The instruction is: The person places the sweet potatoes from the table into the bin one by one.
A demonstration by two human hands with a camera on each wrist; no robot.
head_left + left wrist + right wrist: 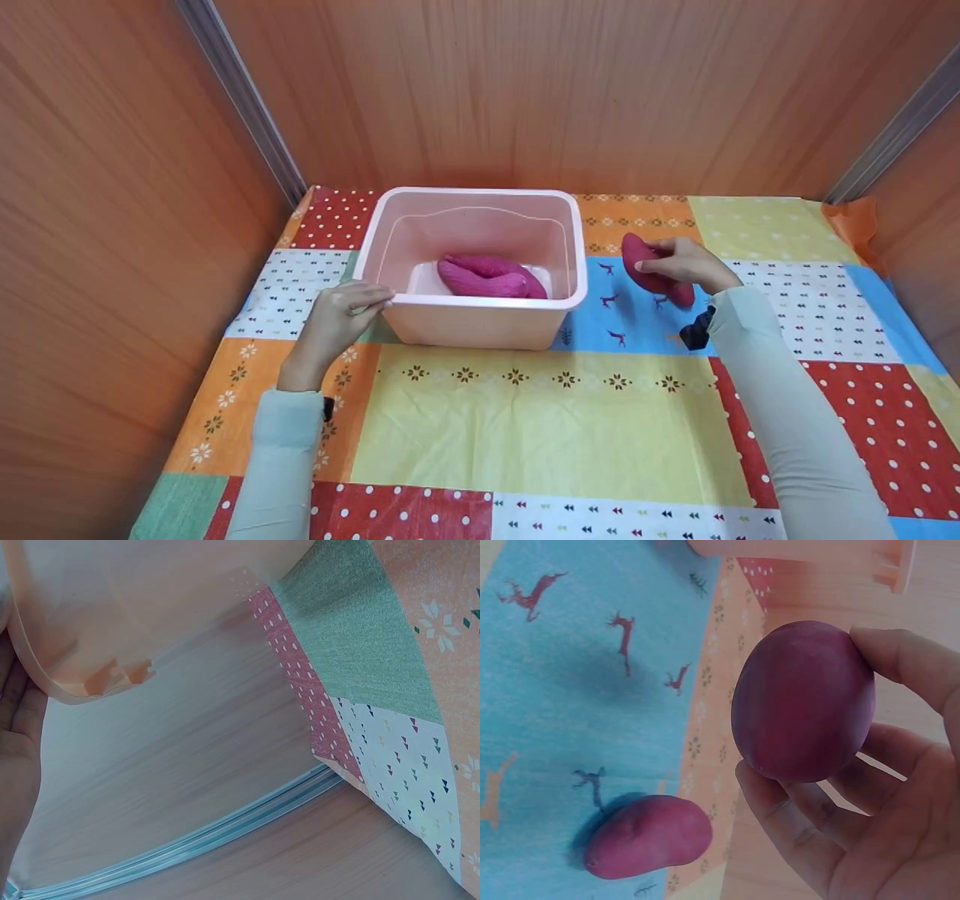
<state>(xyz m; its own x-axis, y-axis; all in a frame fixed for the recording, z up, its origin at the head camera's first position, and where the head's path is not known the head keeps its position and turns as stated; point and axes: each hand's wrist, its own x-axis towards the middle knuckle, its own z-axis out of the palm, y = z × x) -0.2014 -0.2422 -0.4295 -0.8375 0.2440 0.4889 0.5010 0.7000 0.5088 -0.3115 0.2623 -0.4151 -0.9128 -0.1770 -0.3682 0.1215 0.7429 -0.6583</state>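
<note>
A pale pink plastic bin (480, 326) stands at the middle of the cloth. My left hand (339, 319) grips its rim at the near left corner; in the left wrist view the fingers (26, 701) are behind the rim. Inside the bin lies a magenta, ribbed, folded bundle (487, 281). To the right of the bin, my right hand (686, 262) holds a smooth purple-red oval (802, 701), shaped like a mango or potato, between thumb and fingertips. A second, slightly curved purple-red oval (649, 836) lies on the blue patch beneath that hand.
A patchwork-print cloth (540, 427) covers the table. Wood-grain panels (525, 97) close it in at the back, left and right, with metal strips (247, 97) in the corners.
</note>
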